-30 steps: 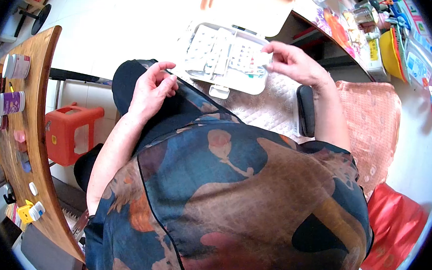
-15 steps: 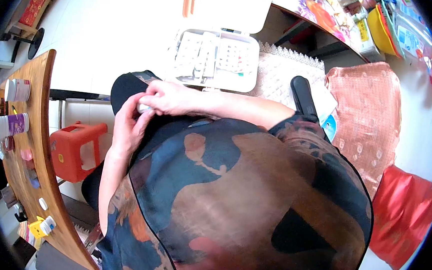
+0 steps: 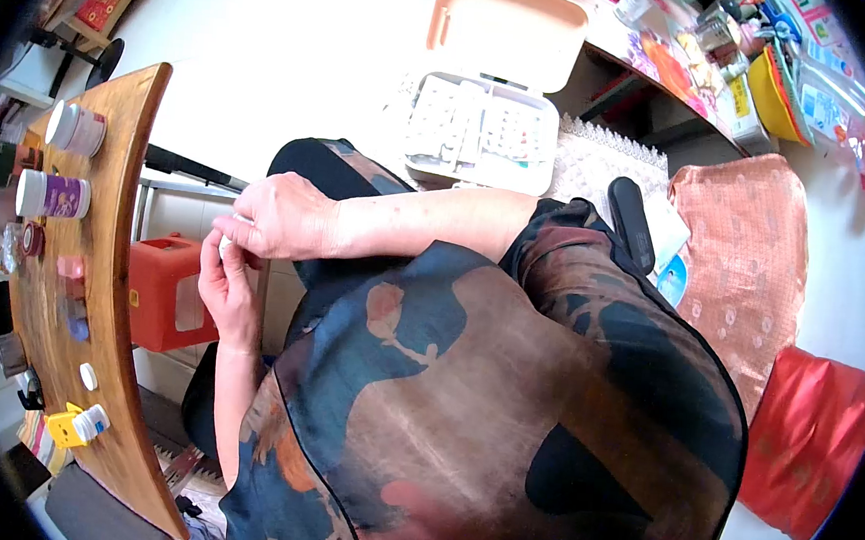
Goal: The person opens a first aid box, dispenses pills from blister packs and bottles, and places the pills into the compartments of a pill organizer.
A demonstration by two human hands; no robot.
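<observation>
My right hand (image 3: 291, 218) reaches across my lap and is closed on a small white thing (image 3: 242, 223), mostly hidden by the fingers. Just below it, my left hand (image 3: 230, 294) is closed too, its fingertips at a small white object (image 3: 225, 243) that I cannot make out. Both hands nearly touch beside the wooden table. Beyond my lap stands a white box (image 3: 536, 182) with its peach lid (image 3: 510, 25) raised; blister packs and small packets fill its two compartments.
On the wooden table (image 3: 121, 278) at left stand white jars (image 3: 76, 129) and a yellow holder (image 3: 64, 428). A red stool (image 3: 165, 296) is beside it. Right of me lie a black case (image 3: 632, 224), a pink cloth (image 3: 740, 241) and a red bag (image 3: 810, 442).
My right hand has left the box and crossed to my left hand. Both have since moved left towards the wooden table, and the view has shifted.
</observation>
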